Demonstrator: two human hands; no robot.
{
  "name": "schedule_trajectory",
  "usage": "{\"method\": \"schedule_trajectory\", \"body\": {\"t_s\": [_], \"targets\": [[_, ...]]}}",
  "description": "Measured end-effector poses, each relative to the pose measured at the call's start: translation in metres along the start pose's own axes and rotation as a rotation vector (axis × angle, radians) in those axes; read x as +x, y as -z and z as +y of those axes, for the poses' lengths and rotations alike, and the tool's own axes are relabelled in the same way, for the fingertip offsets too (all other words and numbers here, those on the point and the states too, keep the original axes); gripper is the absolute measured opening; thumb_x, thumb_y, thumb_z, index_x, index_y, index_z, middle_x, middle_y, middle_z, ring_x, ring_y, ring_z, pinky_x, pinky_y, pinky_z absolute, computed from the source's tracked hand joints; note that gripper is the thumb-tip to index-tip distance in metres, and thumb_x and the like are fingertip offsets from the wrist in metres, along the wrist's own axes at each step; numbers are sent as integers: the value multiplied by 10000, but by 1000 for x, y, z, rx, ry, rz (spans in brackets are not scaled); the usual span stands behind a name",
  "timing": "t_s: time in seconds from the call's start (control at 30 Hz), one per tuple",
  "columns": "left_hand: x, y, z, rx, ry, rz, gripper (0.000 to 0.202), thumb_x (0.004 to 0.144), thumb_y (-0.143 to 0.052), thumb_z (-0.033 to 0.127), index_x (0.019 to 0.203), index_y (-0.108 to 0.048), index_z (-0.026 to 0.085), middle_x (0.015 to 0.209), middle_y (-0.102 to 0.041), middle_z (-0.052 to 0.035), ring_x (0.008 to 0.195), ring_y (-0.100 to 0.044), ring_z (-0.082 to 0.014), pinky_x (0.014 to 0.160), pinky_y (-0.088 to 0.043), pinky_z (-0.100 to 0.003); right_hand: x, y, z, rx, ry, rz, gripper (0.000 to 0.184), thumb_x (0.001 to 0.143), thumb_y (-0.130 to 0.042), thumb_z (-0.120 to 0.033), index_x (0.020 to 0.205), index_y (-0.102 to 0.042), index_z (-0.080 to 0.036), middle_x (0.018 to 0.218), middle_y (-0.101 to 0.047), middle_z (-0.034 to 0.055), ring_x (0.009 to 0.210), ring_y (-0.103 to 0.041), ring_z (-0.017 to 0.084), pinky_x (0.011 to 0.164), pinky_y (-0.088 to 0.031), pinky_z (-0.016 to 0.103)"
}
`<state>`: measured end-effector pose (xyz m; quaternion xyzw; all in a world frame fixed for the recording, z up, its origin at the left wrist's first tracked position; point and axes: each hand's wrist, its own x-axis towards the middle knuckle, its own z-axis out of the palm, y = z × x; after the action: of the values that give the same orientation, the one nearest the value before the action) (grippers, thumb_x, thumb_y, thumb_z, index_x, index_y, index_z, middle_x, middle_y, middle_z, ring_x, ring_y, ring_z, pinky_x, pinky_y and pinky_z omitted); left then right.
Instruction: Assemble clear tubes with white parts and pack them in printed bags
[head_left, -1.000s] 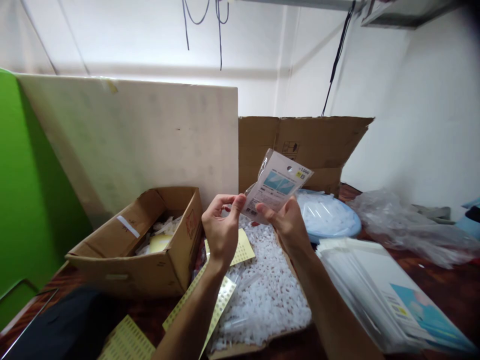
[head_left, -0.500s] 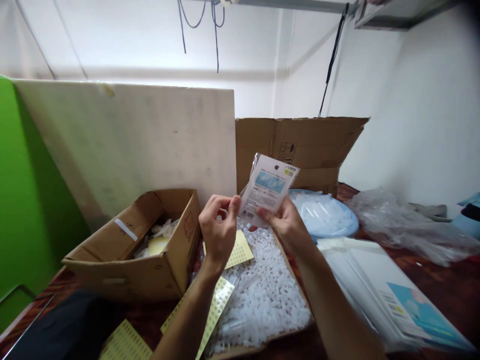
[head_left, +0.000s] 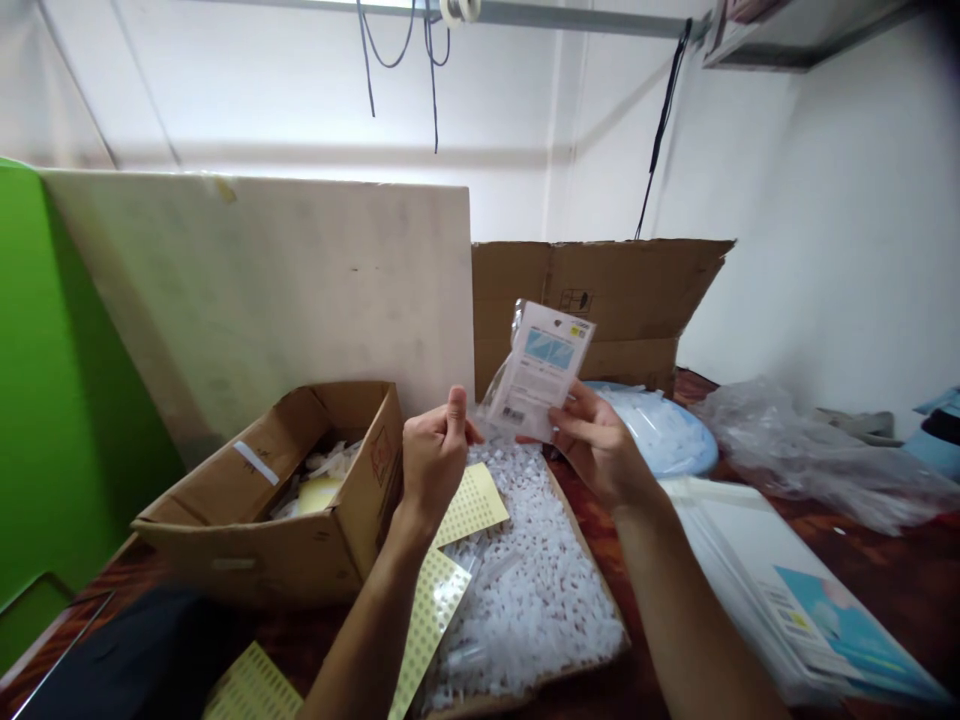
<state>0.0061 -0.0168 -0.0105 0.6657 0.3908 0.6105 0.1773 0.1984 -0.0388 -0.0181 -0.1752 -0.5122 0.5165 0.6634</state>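
Observation:
A flat white card packet (head_left: 541, 375) in clear plastic, with a blue picture, small print and a barcode, is tilted up in front of me. My right hand (head_left: 600, 450) grips it at the lower right edge. Clear film sticks out from the packet's left side toward my left hand (head_left: 436, 452). That hand has its thumb raised and its fingers curled; whether they pinch the film is hidden. Below both hands lies a shallow cardboard tray (head_left: 604, 592) full of small white pieces (head_left: 536, 580). A yellow sticker sheet (head_left: 476, 505) lies on them, and another sticker sheet (head_left: 427, 620) is nearer me.
An open cardboard box (head_left: 262, 555) stands on the left. To the right are a stack of white packages (head_left: 750, 540), a blue round tray (head_left: 705, 440) of clear pieces and crumpled plastic (head_left: 802, 440). Upright cardboard (head_left: 630, 290) and a white panel (head_left: 300, 280) stand behind.
My left thumb has lifted away from the packet's edge and now points up. The right hand's grip has shifted, with its thumb higher along the packet's edge.

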Motion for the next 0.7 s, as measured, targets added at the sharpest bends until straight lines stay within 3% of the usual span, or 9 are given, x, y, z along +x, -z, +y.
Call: {"method": "schedule_trajectory", "body": {"t_s": [0.17,0.23,0.3,0.37,0.4,0.5,0.57,0.63,0.7], "targets": [[7,11,-5,-5,68,14,726,1055,-390,545,497,-694,193,478,-626,-36,461,-574,-125,534,-421,-269,-11,16,-41,2,322,216,274,819,-758,-188,1077,-764,-282,1222,-751,29,1078,-708,238,679,-647,293],[10,15,-6,-8,75,46,714,1054,-403,536,500,-694,193,475,-623,-36,456,-568,-118,526,-421,-264,-23,21,-64,44,461,284,269,856,-729,-350,1121,-770,-335,1369,-683,-11,1241,-639,238,637,-629,266],[12,17,-6,-12,82,68,714,1054,-406,538,498,-690,192,460,-610,-37,444,-558,-114,511,-413,-264,-36,25,-84,-6,654,416,386,949,-564,-553,1279,-710,-416,1526,-540,-122,1451,-457,212,727,-633,293],[13,16,-6,-27,84,71,724,1055,-396,547,497,-689,190,444,-598,-38,432,-549,-113,500,-407,-264,-44,30,-97,-109,711,485,391,1012,-428,-575,1308,-672,-497,1572,-441,-225,1547,-287,183,922,-592,356],[13,15,-6,-35,82,68,728,1055,-392,551,498,-689,189,440,-594,-38,427,-545,-112,496,-404,-264,-46,33,-100,-133,724,493,384,1022,-405,-579,1278,-684,-516,1563,-447,-240,1551,-276,180,971,-564,378],[11,10,-6,-45,76,34,729,1048,-401,564,492,-683,186,442,-592,-36,424,-537,-112,495,-398,-264,-42,46,-98,-118,673,436,374,1012,-438,-592,1137,-764,-458,1406,-648,-106,1381,-534,217,892,-566,382],[9,5,-7,-16,80,-20,712,1033,-427,577,499,-685,182,450,-592,-33,430,-536,-119,494,-388,-267,-33,60,-89,-182,521,372,345,994,-505,-540,1065,-789,-358,1170,-760,20,1118,-691,240,785,-573,366],[7,0,-7,50,82,-108,694,1018,-448,589,516,-691,178,459,-592,-29,443,-544,-130,498,-375,-269,-22,74,-74,-429,304,340,317,959,-564,-474,1058,-774,-258,1027,-773,80,972,-720,258,781,-571,382],[5,-5,-8,147,68,-234,681,1016,-444,591,539,-698,176,468,-589,-25,456,-548,-139,508,-363,-269,-11,89,-54,-901,52,384,359,979,-528,-456,1105,-742,-196,1082,-764,120,1005,-717,277,850,-570,403]]}}
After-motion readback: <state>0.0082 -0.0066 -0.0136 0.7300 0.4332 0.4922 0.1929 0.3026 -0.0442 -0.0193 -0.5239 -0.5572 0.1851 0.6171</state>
